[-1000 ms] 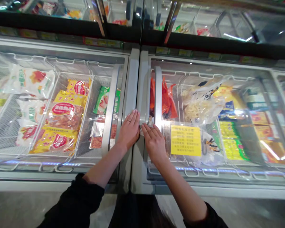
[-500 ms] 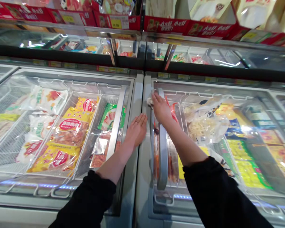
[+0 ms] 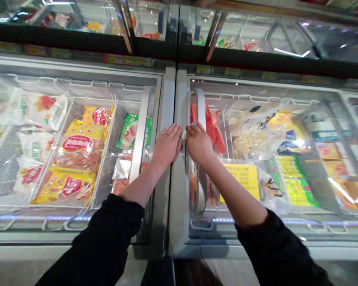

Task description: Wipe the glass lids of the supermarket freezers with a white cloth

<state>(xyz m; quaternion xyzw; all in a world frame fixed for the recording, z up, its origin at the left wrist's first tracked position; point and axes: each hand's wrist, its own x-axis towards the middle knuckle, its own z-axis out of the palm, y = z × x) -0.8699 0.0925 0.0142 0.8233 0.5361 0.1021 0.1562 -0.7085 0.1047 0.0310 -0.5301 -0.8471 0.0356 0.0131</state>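
1. Two chest freezers stand side by side under the hands. The left freezer [image 3: 24,234] runs out to the left of the left hand, and the right freezer [image 3: 286,246] runs out to the right of the right hand.
2. A glass-fronted upper cabinet [image 3: 256,59] runs across beyond both hands.
3. Each freezer has a sloping glass lid. The grey frames [image 3: 172,206] of the two lids meet in a seam directly beneath the hands.
4. A long metal handle [image 3: 139,135] lies just left of the left hand. A second handle [image 3: 200,107] passes under the right hand.
5. Yellow packets [image 3: 77,147] lie in wire baskets well to the left of the left hand. A green packet [image 3: 131,131] lies just beside it.
6. Orange-red packets [image 3: 212,127] sit just right of the right hand. A yellow notice [image 3: 246,178] lies nearer the person, beside the right forearm.
7. Black sleeves [image 3: 107,242] cover both arms up to the forearms.
8. The left hand [image 3: 167,147] lies open and flat on the left lid's frame, fingers together, holding nothing.
9. The right hand [image 3: 199,145] has its fingers curled over a whitish wad [image 3: 183,136] and presses it against the right lid's frame.
10. The wad sits between the two hands, right at the seam, and touches the right fingertips.
11. A thin ring [image 3: 166,134] shows on one left finger.
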